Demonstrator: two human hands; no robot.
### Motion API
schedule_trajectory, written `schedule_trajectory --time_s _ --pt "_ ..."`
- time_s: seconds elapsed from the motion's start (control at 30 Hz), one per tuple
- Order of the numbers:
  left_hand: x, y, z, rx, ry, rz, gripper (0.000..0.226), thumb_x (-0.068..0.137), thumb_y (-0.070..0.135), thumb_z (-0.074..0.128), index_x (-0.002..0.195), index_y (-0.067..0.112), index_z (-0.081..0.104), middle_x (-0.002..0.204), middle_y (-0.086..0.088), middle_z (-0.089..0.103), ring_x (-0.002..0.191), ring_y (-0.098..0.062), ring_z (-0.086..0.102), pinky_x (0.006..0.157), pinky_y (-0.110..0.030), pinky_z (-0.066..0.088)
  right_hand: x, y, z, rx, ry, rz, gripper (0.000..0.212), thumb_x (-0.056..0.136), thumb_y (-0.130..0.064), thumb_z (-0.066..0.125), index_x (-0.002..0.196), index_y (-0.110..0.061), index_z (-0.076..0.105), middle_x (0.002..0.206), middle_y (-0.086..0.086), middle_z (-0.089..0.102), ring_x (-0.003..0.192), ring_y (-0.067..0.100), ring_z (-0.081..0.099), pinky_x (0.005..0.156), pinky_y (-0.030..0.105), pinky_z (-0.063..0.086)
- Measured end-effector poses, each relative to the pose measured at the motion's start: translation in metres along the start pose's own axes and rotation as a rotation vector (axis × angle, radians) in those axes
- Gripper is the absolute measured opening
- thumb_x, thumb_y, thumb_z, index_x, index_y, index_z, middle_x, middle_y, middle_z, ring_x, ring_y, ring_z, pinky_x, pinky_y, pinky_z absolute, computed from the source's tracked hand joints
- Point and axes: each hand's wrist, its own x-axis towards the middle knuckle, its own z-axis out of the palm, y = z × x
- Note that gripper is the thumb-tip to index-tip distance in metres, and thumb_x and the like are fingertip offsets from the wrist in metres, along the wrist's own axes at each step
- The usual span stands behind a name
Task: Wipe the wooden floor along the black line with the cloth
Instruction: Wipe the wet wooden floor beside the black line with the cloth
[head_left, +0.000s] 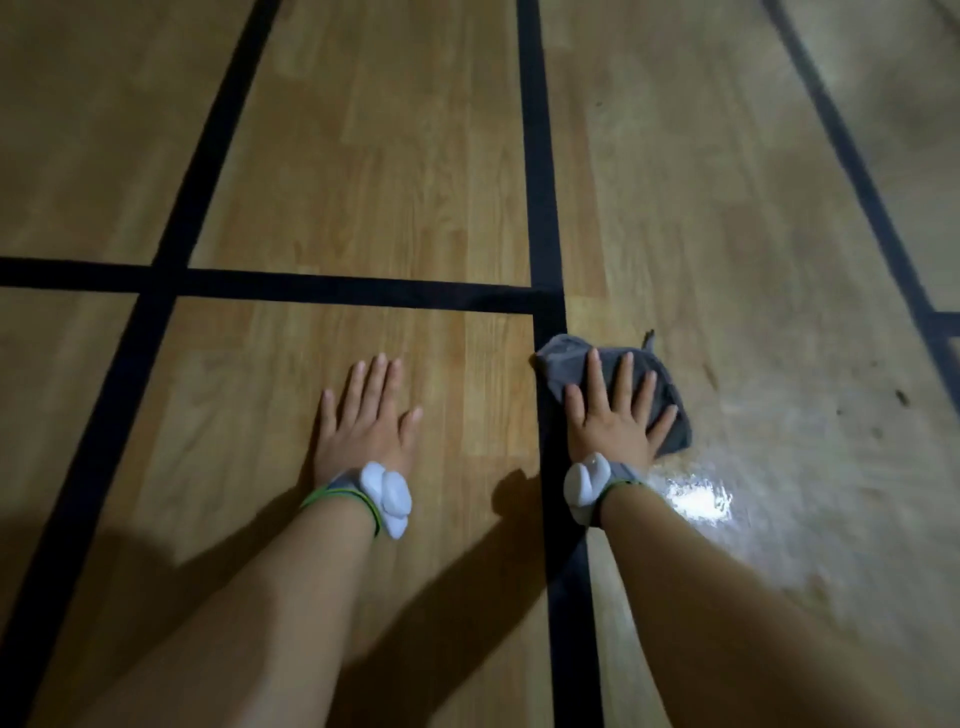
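Nearest me, a wet sheen (698, 501) lies on the wooden floor (363, 156) just right of the black line (540, 208). My left grip (366, 421) lies flat on bare boards left of that line, fingers straight and spread, holding nothing; I judge it takes my weight. My right grip (615, 415) presses flat on the grey cloth (569, 364), fingers splayed, not curled round it. The cloth lies bunched at the line's right edge, its left corner over the black. To wipe well I'd centre the cloth on the line, press evenly through the palm, and push straight ahead past the crossing line (311, 288).
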Motion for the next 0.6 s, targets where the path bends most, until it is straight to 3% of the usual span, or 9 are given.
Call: schedule_trajectory --time_s 0.07,0.17,0.3,0.4,0.47,0.6 --pt "-0.020 -0.001 0.001 0.005 -0.015 -0.015 0.061 0.102 0.047 0.011 0.152 0.028 -0.018 0.159 0.012 -0.021 0.147 -0.009 -0.019 0.121 -0.041 -0.005 -0.014 -0.006 0.003 -0.001 -0.020 -0.022 0.056 0.102 -0.055 0.014 0.150 -0.049 -0.014 0.163 -0.006 -0.017 0.150 0.025 -0.017 0.117 0.056 -0.013" --pt "-0.043 -0.006 -0.003 0.001 -0.066 0.008 0.061 0.103 0.046 0.013 0.152 0.028 -0.017 0.160 0.012 -0.021 0.147 -0.011 -0.021 0.121 -0.040 -0.006 -0.044 -0.010 0.008 -0.047 -0.086 -0.197 0.056 0.100 -0.059 0.006 0.149 -0.049 -0.018 0.161 -0.008 -0.024 0.148 0.025 -0.022 0.117 0.054 -0.016" --pt "-0.053 -0.014 -0.014 0.033 -0.132 -0.016 0.062 0.103 0.045 0.017 0.154 0.024 -0.012 0.161 0.010 -0.019 0.147 -0.014 -0.021 0.120 -0.040 -0.009 -0.076 -0.019 0.018 -0.113 -0.145 -0.351 0.051 0.098 -0.061 0.000 0.140 -0.053 -0.028 0.150 -0.014 -0.034 0.147 0.022 -0.026 0.117 0.053 -0.019" --pt "-0.067 -0.010 -0.022 0.006 -0.137 -0.025 0.062 0.104 0.044 0.018 0.155 0.021 -0.009 0.162 0.007 -0.017 0.148 -0.013 -0.018 0.119 -0.039 -0.009 -0.086 -0.009 0.011 -0.187 -0.190 -0.452 0.052 0.091 -0.067 -0.007 0.132 -0.054 -0.036 0.153 -0.014 -0.033 0.147 0.020 -0.027 0.117 0.051 -0.018" --pt "-0.074 -0.006 -0.025 0.010 -0.136 -0.005 0.062 0.104 0.044 0.017 0.155 0.021 -0.008 0.162 0.008 -0.016 0.148 -0.012 -0.018 0.119 -0.040 -0.008 -0.086 0.006 0.005 -0.214 -0.221 -0.430 0.052 0.095 -0.065 -0.001 0.133 -0.054 -0.035 0.157 -0.014 -0.030 0.146 0.018 -0.026 0.118 0.050 -0.017" --pt "-0.087 -0.001 -0.026 0.034 -0.139 0.007 0.061 0.104 0.045 0.016 0.155 0.023 -0.008 0.161 0.011 -0.016 0.147 -0.010 -0.017 0.119 -0.039 -0.009 -0.094 0.023 0.000 -0.132 -0.275 -0.176 0.057 0.101 -0.057 0.010 0.141 -0.052 -0.031 0.157 -0.012 -0.032 0.146 0.020 -0.028 0.118 0.054 -0.015"
